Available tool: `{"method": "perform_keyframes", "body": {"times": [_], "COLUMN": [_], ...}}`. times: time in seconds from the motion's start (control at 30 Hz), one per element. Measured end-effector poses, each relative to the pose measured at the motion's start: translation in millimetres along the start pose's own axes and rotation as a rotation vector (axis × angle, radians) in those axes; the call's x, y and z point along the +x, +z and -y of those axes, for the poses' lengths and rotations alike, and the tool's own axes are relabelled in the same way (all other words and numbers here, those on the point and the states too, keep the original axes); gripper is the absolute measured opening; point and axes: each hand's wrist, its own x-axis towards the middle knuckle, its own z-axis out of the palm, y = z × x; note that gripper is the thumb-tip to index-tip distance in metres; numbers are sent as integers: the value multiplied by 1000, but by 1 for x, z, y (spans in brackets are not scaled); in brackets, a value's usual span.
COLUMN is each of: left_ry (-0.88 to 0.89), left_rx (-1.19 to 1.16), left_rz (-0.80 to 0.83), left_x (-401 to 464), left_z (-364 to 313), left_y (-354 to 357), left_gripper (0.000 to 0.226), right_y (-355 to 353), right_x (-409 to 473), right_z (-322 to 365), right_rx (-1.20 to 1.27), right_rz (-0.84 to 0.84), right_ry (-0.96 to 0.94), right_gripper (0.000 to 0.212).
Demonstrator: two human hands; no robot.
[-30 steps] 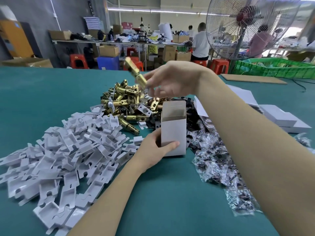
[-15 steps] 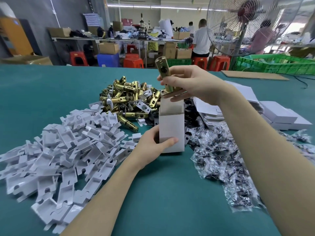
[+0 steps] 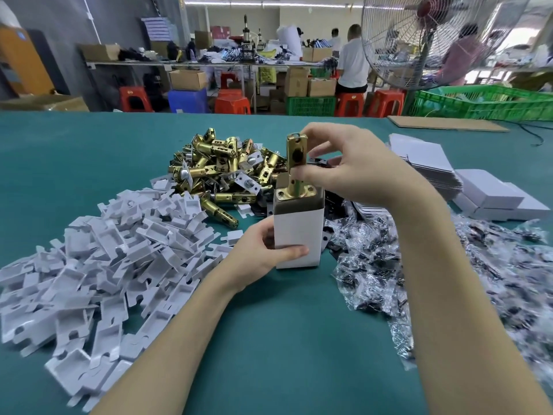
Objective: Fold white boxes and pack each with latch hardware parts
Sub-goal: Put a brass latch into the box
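Brass now sits at the mouth of the box: the latch bolt (image 3: pixel 296 166) that you held tilted and well above the opening a second ago has come upright and down, so its faceplate rests across the open top of the white box (image 3: pixel 299 232) while its body sticks up above it. Your right hand (image 3: pixel 344 169) has its fingers (image 3: pixel 302 175) pinched on the upper part of the latch, thumb and fingertips clamped on the metal. Your left hand (image 3: pixel 260 256) grips the box from its left side, thumb curled across the front face, keeping it standing on the green tabletop (image 3: pixel 284 339). That puts you mid-insertion, I judge; the latch has reached the box but is not yet inside, and the faceplate looks about as wide as the opening, so it may need turning to drop in. Behind the box lies the pile of brass latches (image 3: pixel 221 169), to your left the heap of white card inserts (image 3: pixel 104 265), to your right the bagged small parts (image 3: pixel 419 271) and folded white boxes (image 3: pixel 493 196).
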Motion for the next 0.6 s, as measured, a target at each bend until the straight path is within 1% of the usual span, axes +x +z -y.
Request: {"method": "perform_keyframes", "body": {"times": [0.07,0.13,0.27,0.5,0.6], "left_ry": [-1,1,9,18,24], "left_rx": [5,10,26,36,40], "left_rz": [-8,-11,-30,-44,-39], "left_x": [1,3,2,0,0], "left_z": [0,1,2,0,0], "left_y": [0,1,2,3,3], "left_gripper": [39,40,41,44,44], "right_y": [-3,-5,-8,-17,-16], "right_x": [-2,-6,-11,-17,-17], "right_z": [4,9,15,18,17], "right_rx": [-89,-92,-115,-122,-184], "right_rz": [-27,-39,17,3,1], "right_ry": [-17,-43,-86,-87,-45], "right_gripper": [19,14,13,15,15]}}
